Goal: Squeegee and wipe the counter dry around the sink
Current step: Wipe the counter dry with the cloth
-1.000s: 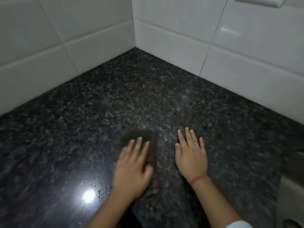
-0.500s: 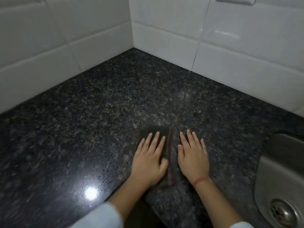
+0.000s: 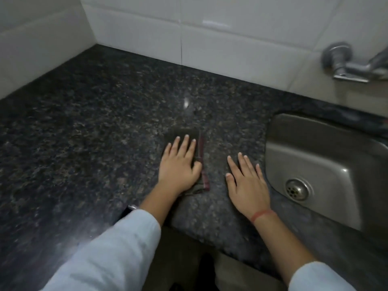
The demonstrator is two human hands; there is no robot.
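Hands have parted: left hand (image 3: 179,166) flattens one cloth (image 3: 201,164), right hand (image 3: 247,181) bare.

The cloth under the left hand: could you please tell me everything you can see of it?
The cloth is dark, nearly matching the granite, with a reddish stripe along its right edge. It lies flat on the counter, left of the sink and apart from it. The left hand presses on it, palm down, fingers spread, hiding most of it.

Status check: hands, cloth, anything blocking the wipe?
Left hand flat, pressing dark cloth on counter. Right hand flat on bare granite, empty, beside sink. No obstacles on the visible counter.
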